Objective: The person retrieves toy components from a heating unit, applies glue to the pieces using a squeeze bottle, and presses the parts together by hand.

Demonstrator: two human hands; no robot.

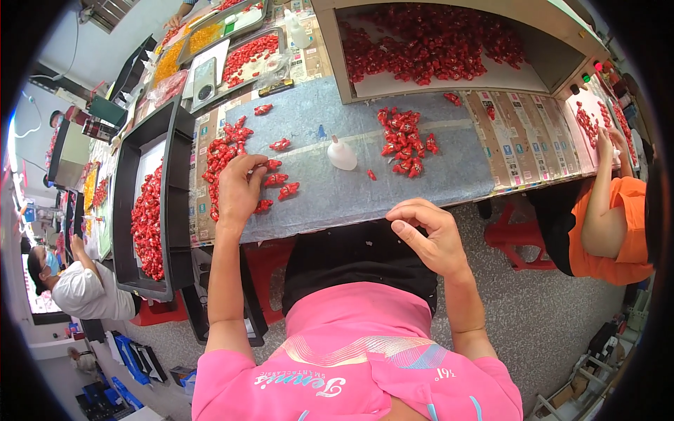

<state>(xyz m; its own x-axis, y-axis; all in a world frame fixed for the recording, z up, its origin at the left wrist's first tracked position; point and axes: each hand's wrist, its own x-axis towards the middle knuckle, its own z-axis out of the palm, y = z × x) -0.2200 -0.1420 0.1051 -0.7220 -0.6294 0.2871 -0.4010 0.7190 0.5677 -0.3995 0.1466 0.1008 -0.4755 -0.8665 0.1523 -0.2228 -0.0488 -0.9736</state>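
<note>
My left hand (241,188) is over the left side of the blue-grey work mat (319,200), thumb and fingertips closed at a small red moulded piece (272,165). Similar loose pieces lie just right of it, and a pile of red pieces (228,140) sits behind and beside the hand. My right hand (428,231) hovers at the table's front edge, fingers loosely curled and apart from the thumb, with nothing visible in it. Between the hands, farther back, a white squeeze bottle (342,154) with a narrow tip stands on the mat. Another red heap (404,140) lies to its right.
A black tray (179,182) of red pieces stands at the left. A metal-framed box (337,56) full of red pieces is at the back right. Behind are trays, a phone (205,83) and another bottle (298,31). People work at both sides; red stools (516,235) are below.
</note>
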